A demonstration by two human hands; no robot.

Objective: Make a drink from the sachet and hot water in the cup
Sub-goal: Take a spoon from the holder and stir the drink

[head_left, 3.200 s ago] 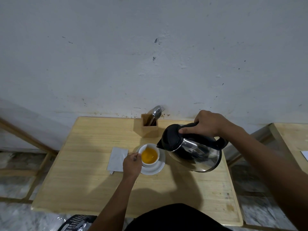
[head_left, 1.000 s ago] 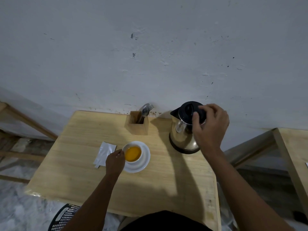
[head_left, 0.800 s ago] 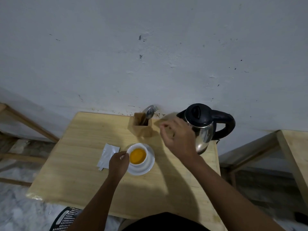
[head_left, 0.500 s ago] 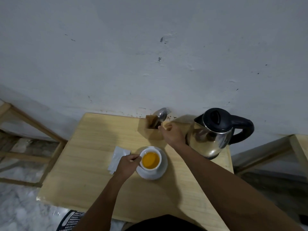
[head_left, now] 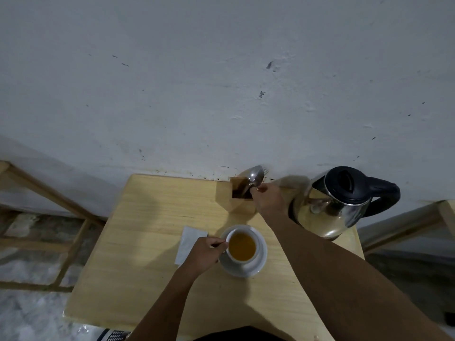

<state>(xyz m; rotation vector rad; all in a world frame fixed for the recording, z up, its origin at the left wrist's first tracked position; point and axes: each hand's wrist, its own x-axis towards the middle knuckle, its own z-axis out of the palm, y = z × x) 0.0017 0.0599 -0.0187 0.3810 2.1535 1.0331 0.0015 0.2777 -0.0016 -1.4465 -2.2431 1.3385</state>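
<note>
A white cup (head_left: 242, 260) full of orange-brown drink stands on a white saucer (head_left: 263, 257) in the middle of the small wooden table (head_left: 147, 242). My left hand (head_left: 204, 253) holds the cup at its handle on the left side. My right hand (head_left: 269, 198) reaches to the wooden cutlery holder (head_left: 236, 200) at the table's back edge, its fingers pinched on a metal spoon (head_left: 254, 175) that stands in the holder. A white sachet (head_left: 188, 242) lies flat to the left of the cup, partly under my left hand.
A steel kettle (head_left: 330, 212) with a black lid and handle stands at the back right of the table, close to my right forearm. A fork shows behind the spoon. The white wall rises right behind the table. Wooden frames stand at both sides.
My right hand set the kettle down at the back right, let go of it and moved left to the cutlery holder, where it now grips the spoon. My left hand stayed on the cup.
</note>
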